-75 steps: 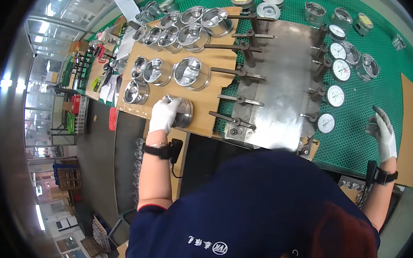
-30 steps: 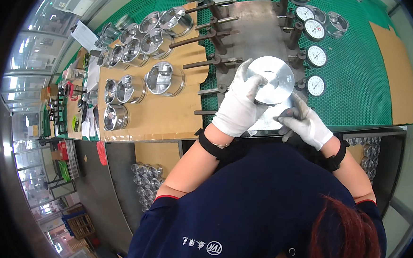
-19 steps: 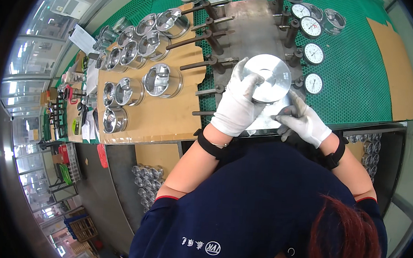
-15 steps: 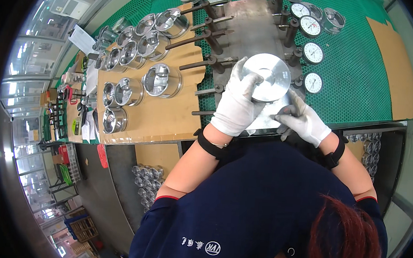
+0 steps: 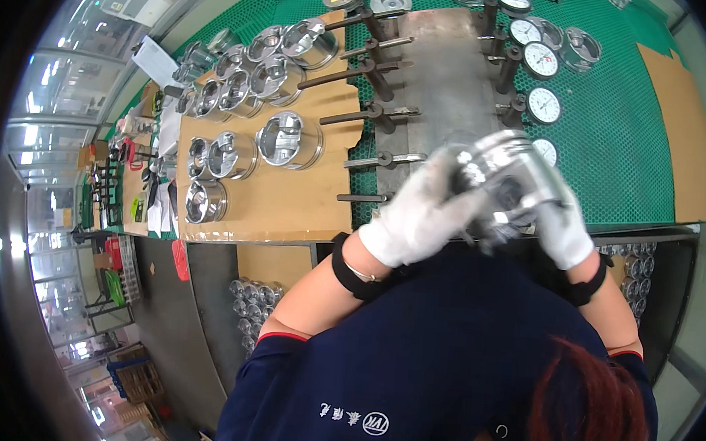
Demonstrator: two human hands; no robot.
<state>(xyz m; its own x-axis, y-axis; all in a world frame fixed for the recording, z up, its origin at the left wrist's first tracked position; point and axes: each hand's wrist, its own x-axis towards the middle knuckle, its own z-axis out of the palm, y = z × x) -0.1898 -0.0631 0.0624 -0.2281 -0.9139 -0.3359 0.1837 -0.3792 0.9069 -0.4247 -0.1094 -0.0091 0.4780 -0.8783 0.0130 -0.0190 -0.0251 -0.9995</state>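
Note:
Between my two white-gloved hands is a shiny metal piston (image 5: pixel 510 182), tilted and smeared by motion, its hollow underside partly in view. My left hand (image 5: pixel 428 209) grips it from the left, fingers closed against its side. On the right, my right hand (image 5: pixel 564 227) holds the piston's other side, with its fingers mostly hidden behind the metal. The piston is raised over the near end of a grey steel plate (image 5: pixel 447 73). Dial gauges (image 5: pixel 543 106) on dark posts stand along the plate's right side.
Several pistons (image 5: pixel 291 140) stand on a cardboard sheet (image 5: pixel 289 200) to the left. Dark clamp rods (image 5: pixel 367 116) jut out along the plate's left side. Green matting (image 5: pixel 608 147) covers the bench, with another cardboard strip (image 5: pixel 681 135) at right. More pistons (image 5: pixel 255 299) are below the bench.
The piston has turned from showing its flat round face to showing its side and hollow underside. My right hand has moved up onto its right side. The view has shifted slightly.

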